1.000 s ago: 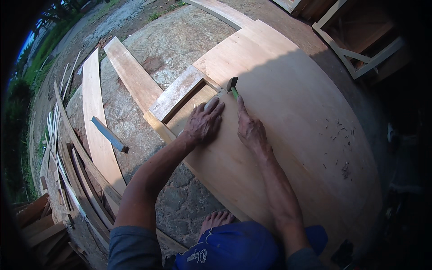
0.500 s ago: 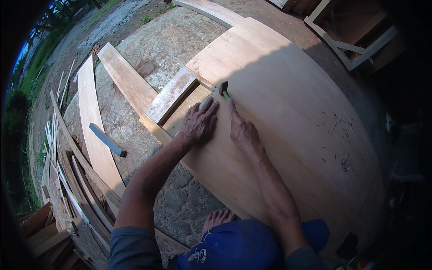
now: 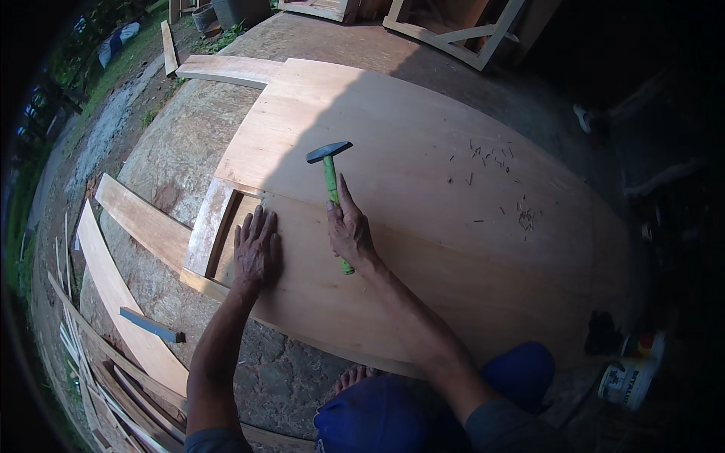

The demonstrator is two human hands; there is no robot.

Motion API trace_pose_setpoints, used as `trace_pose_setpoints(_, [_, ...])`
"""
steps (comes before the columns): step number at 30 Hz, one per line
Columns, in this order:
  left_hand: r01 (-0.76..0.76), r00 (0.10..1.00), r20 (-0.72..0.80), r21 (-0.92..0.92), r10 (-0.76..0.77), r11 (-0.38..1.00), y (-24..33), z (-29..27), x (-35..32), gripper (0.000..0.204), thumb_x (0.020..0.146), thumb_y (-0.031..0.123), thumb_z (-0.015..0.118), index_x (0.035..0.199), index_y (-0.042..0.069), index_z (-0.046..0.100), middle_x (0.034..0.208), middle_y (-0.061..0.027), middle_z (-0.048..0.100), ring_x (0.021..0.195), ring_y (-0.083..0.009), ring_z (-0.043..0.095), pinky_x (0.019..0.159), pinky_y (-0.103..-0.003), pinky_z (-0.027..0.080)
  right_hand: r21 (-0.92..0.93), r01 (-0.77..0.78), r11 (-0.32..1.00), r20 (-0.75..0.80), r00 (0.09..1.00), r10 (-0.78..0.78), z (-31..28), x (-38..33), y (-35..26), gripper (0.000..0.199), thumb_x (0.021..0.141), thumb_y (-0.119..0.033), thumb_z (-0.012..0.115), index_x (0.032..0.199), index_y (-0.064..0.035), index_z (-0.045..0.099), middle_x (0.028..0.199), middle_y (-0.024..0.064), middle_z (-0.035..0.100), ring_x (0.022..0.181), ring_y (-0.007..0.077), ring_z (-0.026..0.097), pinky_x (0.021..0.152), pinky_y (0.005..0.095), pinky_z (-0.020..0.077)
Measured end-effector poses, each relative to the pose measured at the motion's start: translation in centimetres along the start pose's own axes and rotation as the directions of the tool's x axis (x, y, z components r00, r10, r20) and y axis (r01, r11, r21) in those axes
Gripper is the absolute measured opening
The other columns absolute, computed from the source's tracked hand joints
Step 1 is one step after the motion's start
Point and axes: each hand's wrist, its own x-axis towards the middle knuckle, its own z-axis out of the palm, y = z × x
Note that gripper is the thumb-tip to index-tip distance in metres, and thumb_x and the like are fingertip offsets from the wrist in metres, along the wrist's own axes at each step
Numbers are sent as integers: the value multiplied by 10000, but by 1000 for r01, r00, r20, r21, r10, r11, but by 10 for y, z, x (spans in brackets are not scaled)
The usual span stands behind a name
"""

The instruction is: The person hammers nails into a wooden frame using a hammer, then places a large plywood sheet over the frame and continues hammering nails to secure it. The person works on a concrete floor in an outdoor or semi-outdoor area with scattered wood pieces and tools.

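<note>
"Hammer [image 3: 331,178], green-handled and steel-headed: where do we find it?"

"We see it in the right hand [image 3: 350,232], whose fingers are closed round the handle. The index finger lies extended, pointing up toward the head, and a green stub of handle shows below the fist"

"And over what do we place the head?"

"Over the shaded part of the broad plywood panel [image 3: 423,181], near the line where sunlight begins; we cannot tell how far it stands off the wood"

"What do we make of the left hand [image 3: 258,249]?"

"We have it palm down, fingers straight and slightly parted, at the edge of a narrow recess [image 3: 229,235] beside a pale, dusty wooden rail [image 3: 208,226]. Whether anything lies under the palm, we cannot tell"

"Do we both notice the nails [image 3: 526,217]?"

"We do: a dense cluster and a looser scatter farther up, both on the panel and well apart from either hand"

"And to the left of the work?"

"We see a board [image 3: 143,219] running up to the rail, then a longer plank [image 3: 124,302] with a blue-grey bar [image 3: 151,325] lying across it. Thin wooden strips [image 3: 98,370] lie nearby, and at our lower right a white bucket [image 3: 628,381] is tilted"
</note>
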Motion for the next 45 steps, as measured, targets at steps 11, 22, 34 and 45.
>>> trace_pose_setpoints(11, [-448,891,-166,-474,423,758,150,49,58,462,849,85,634,1311,77,649,1314,-160,627,1252,-373,551,1077,-453,456,304,-149,941,-635,704,317,-195,-129,101,678,1093,-217,464,1634,-25,103,1592,278,309,1364,327,453,1055,378,463])
trace_pose_setpoints(22, [-454,879,-157,-567,451,687,336,94,120,202,879,181,714,1070,129,755,1028,-80,724,1031,-297,634,953,-403,489,216,-115,970,-679,696,234,-198,-136,133,739,1082,-293,502,1605,60,118,1615,325,256,1475,404,364,1170,417,371])
trace_pose_setpoints(34, [-660,740,-21,-214,672,720,373,86,115,233,841,67,596,1073,81,590,1011,-120,608,1069,-327,565,954,-428,436,319,-81,944,-605,750,269,-194,-128,118,749,1083,-334,492,1609,43,116,1614,335,251,1479,407,361,1170,437,378])
trace_pose_setpoints(45, [419,906,419,-908,63,23,306,38,15,164,938,115,674,1056,5,707,929,-89,754,868,-141,701,743,-288,547,-219,-133,967,-568,823,-15,-239,-128,134,732,1054,-288,534,1625,-37,149,1466,319,449,1183,445,591,961,475,503])
